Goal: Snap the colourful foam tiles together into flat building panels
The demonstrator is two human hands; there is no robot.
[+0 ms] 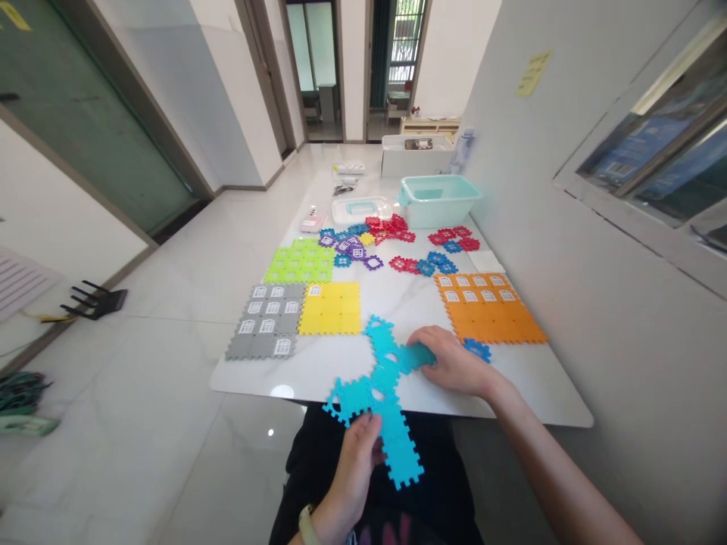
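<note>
A turquoise assembly of toothed interlocking tiles [397,435] stretches from over my lap onto the front of the table. Several flat pieces with notched edges are joined in it, some with cut-out holes. My left hand [359,446] grips its near part, thumb on top and fingers underneath. On the right, my right hand [446,356] closes around a turquoise tile [417,354] that sticks out sideways from the assembly; its fingertips are partly hidden. Just beyond my right wrist lies a loose blue tile [477,350].
Joined panels in grey [264,322], yellow [332,306], lime green [301,261] and orange [491,310] lie flat on the table [397,295]. Loose red tiles [391,227] and purple tiles [352,248] are scattered behind. A mint bin [440,203] stands farther back, near the right wall.
</note>
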